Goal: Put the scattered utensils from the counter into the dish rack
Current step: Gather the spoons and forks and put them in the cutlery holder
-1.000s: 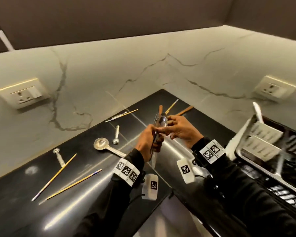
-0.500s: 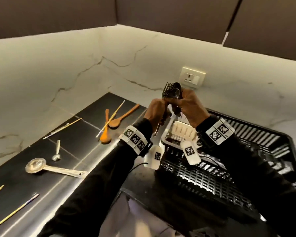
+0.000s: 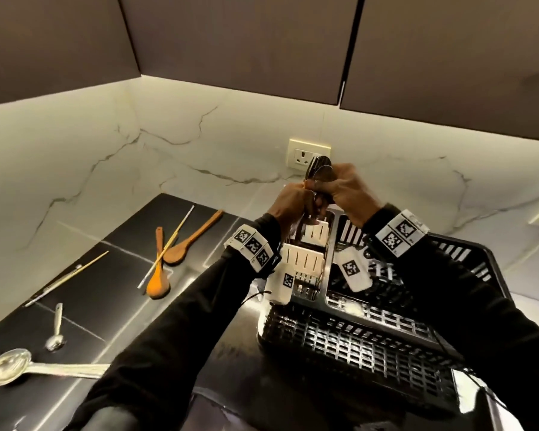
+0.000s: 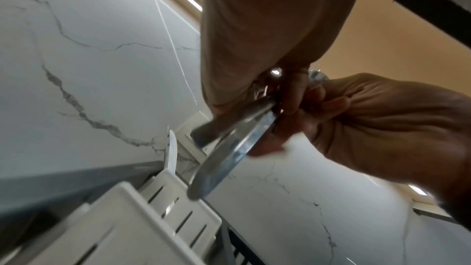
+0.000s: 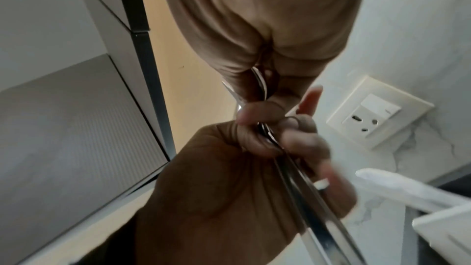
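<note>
Since a moment ago we have carried the metal utensils [image 3: 319,175] over the dish rack [image 3: 355,334]. Our left hand [image 3: 290,202] and right hand [image 3: 349,188] both clasp the bundle, probably spoons and forks; stiff, slick steel, best held at the handles.

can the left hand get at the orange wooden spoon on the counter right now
Probably not yet: the left hand and right hand both grip a bundle of metal cutlery above the dish rack. The orange wooden spoon itself lies uncovered.
</note>
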